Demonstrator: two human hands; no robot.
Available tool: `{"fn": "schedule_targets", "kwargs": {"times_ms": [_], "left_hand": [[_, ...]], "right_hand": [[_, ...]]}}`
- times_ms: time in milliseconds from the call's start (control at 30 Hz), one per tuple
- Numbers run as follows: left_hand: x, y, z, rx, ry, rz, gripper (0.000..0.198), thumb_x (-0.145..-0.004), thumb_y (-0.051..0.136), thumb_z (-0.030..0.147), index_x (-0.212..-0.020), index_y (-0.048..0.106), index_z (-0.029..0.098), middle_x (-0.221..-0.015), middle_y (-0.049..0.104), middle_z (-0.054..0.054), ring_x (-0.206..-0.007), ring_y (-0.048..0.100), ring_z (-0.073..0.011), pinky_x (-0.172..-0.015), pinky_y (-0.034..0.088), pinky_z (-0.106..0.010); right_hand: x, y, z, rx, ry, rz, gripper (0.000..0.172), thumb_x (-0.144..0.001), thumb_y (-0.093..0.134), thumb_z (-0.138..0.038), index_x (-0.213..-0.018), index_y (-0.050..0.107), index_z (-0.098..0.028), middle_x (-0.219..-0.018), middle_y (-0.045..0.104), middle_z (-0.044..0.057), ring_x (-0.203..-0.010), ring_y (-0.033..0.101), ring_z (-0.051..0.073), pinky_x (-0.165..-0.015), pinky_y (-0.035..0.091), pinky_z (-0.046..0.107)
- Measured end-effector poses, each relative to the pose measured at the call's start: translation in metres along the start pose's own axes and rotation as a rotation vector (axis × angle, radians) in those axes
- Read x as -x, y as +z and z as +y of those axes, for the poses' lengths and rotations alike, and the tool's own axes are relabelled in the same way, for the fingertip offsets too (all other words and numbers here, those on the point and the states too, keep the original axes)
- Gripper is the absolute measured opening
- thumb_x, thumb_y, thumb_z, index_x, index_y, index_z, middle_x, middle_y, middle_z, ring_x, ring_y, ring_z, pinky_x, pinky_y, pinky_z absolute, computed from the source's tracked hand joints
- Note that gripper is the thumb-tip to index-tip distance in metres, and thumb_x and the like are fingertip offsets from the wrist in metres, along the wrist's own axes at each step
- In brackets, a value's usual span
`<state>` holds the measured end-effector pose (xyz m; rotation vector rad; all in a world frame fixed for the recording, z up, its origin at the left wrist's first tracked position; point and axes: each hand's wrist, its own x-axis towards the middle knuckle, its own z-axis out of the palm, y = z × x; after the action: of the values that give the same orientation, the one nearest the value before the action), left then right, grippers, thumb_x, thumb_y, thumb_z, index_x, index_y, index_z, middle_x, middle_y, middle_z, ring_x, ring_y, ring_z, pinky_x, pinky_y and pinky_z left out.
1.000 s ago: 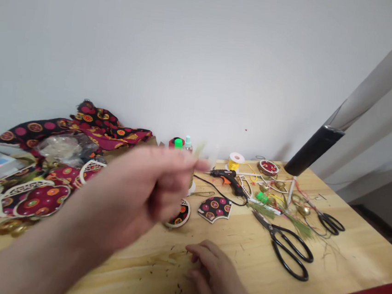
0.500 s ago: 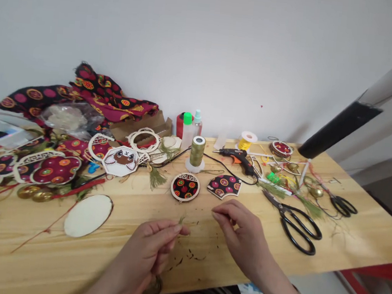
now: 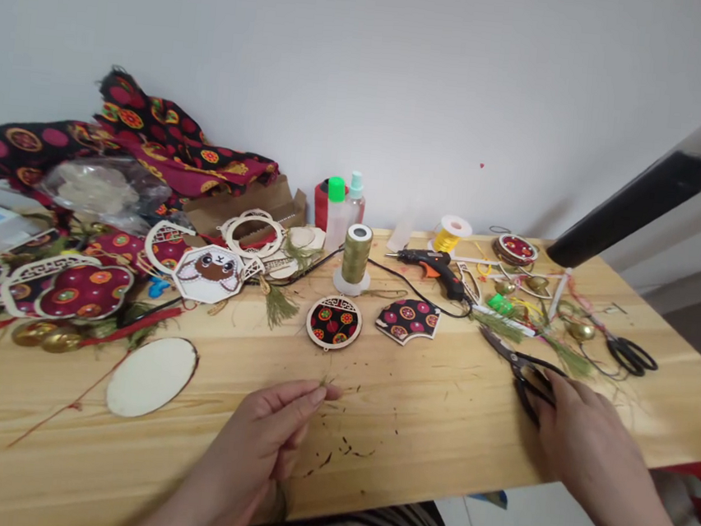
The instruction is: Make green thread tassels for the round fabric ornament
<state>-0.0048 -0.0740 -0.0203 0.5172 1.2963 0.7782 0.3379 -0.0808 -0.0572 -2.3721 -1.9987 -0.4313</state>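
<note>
Two hands are over the wooden surface [image 3: 452, 426], well apart from each other. My left hand [image 3: 264, 445] rests near the front edge, and its fingers [image 3: 303, 399] are pinched shut on a tuft of thread [image 3: 327, 383]. The tuft is a thin, greenish-gold wisp that sticks up just past my fingertips, and it is too fine for me to make out single strands. Dark flecks lie scattered on the wood just beside it.

My right hand [image 3: 584, 443] lies far to the right, over the handles of the black scissors [image 3: 518, 363]. Its fingers [image 3: 552, 396] touch the handle loops and cover most of them, so I cannot tell whether they have closed around them. The scissors lie flat with the blades pointing away from me and to the left, slightly parted (the tips end among loose green strands).

Beyond the tuft sits a round ornament [image 3: 333, 322] with red-dotted black cloth in a pale frame, and a fan-shaped piece [image 3: 408, 320] of the same cloth lies just to its right. A spool of olive thread [image 3: 355, 254] stands upright behind them, with a glue gun [image 3: 434, 264] to its right. A white oval blank [image 3: 152, 376] lies flat to the left of my left hand.
</note>
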Motion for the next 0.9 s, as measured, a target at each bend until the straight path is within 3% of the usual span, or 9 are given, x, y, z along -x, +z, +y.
{"fn": "schedule_targets", "kwargs": {"times_ms": [267,367,467,567,767,900], "left_hand": [[0.005,0.003,0.004,-0.081,0.031,0.068,0.036,-0.063,0.072,0.044,-0.082,0.073,0.014,-0.042,0.027,0.011,-0.039,0.015,-0.0047,-0.038,0.010,-0.018],[0.006,0.005,0.007,-0.144,0.071,0.089,0.035,-0.062,0.072,0.045,-0.080,0.075,0.015,-0.041,0.029,0.010,-0.039,0.019,-0.0058,-0.039,0.011,-0.019],[0.005,0.006,0.007,-0.232,0.114,0.085,0.030,-0.063,0.072,0.042,-0.079,0.076,0.017,-0.040,0.032,0.008,-0.040,0.025,-0.0076,-0.039,0.016,-0.019],[0.006,0.004,0.006,-0.310,0.126,0.070,0.026,-0.067,0.069,0.038,-0.082,0.076,0.018,-0.041,0.035,0.007,-0.043,0.027,-0.0085,-0.041,0.018,-0.019],[0.006,-0.004,0.000,-0.393,0.186,0.002,0.024,-0.076,0.062,0.038,-0.089,0.075,0.022,-0.059,0.057,0.001,-0.050,0.035,-0.0103,-0.046,0.026,-0.019],[0.006,-0.005,0.000,-0.384,0.190,-0.067,0.024,-0.080,0.058,0.037,-0.095,0.073,0.026,-0.068,0.065,0.000,-0.062,0.051,-0.0148,-0.057,0.039,-0.021]], "right_hand": [[-0.010,-0.024,0.013,-0.089,0.084,-0.150,0.041,-0.073,0.047,-0.025,-0.110,0.057,-0.010,-0.103,0.060,0.021,-0.084,0.062,0.034,-0.069,0.050,0.043],[-0.002,-0.040,0.011,-0.301,0.088,-0.126,0.035,-0.075,0.048,-0.032,-0.103,0.058,-0.014,-0.100,0.061,0.020,-0.081,0.062,0.030,-0.071,0.050,0.042],[0.009,-0.058,-0.007,-0.724,-0.037,-0.169,0.035,-0.073,0.055,-0.037,-0.103,0.056,-0.020,-0.100,0.064,0.014,-0.086,0.063,0.028,-0.072,0.052,0.037],[0.014,-0.081,-0.040,-0.981,-0.215,-0.387,0.040,-0.067,0.063,-0.029,-0.106,0.056,-0.023,-0.099,0.065,0.010,-0.082,0.063,0.026,-0.065,0.053,0.031],[-0.002,-0.109,-0.094,-0.937,-0.450,-0.717,0.018,-0.063,0.073,-0.028,-0.074,0.060,-0.022,-0.072,0.062,-0.002,-0.063,0.054,0.015,-0.053,0.043,0.021],[-0.012,-0.104,-0.103,-0.875,-0.493,-0.805,0.027,-0.065,0.072,-0.038,-0.063,0.053,-0.019,-0.058,0.053,-0.006,-0.053,0.041,0.009,-0.043,0.028,0.019]]}}
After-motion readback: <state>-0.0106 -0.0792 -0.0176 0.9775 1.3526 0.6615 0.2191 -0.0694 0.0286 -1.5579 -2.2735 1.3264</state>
